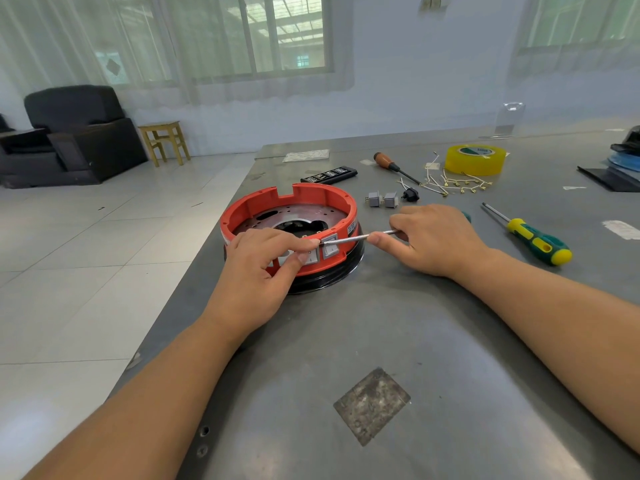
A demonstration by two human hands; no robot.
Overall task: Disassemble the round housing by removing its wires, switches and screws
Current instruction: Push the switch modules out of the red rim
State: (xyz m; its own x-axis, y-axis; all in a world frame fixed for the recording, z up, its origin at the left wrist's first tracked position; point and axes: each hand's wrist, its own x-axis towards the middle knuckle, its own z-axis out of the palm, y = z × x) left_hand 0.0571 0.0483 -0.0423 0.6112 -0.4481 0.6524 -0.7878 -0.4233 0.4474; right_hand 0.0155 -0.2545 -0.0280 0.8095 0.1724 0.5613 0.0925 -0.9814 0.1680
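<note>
The round housing [263, 206], orange-red on a black base, sits near the table's left edge. Two grey rocker switches [329, 250] are set in its near wall. My left hand [266, 271] grips that wall, its thumb and forefinger pinching the left switch. My right hand [433, 237] holds a screwdriver [353, 236] with a green handle, its metal shaft pointing left with the tip at the top edge of the right switch. Two loose grey switches [382, 199] and a pile of white wires [457, 183] lie beyond the housing.
On the grey metal table [381, 341] lie a yellow-and-green screwdriver [533, 239], a wooden-handled screwdriver [394, 166], a yellow tape roll [475, 159], a black bit case [329, 175] and a small black plug [410, 194]. Dark items sit at the far right edge.
</note>
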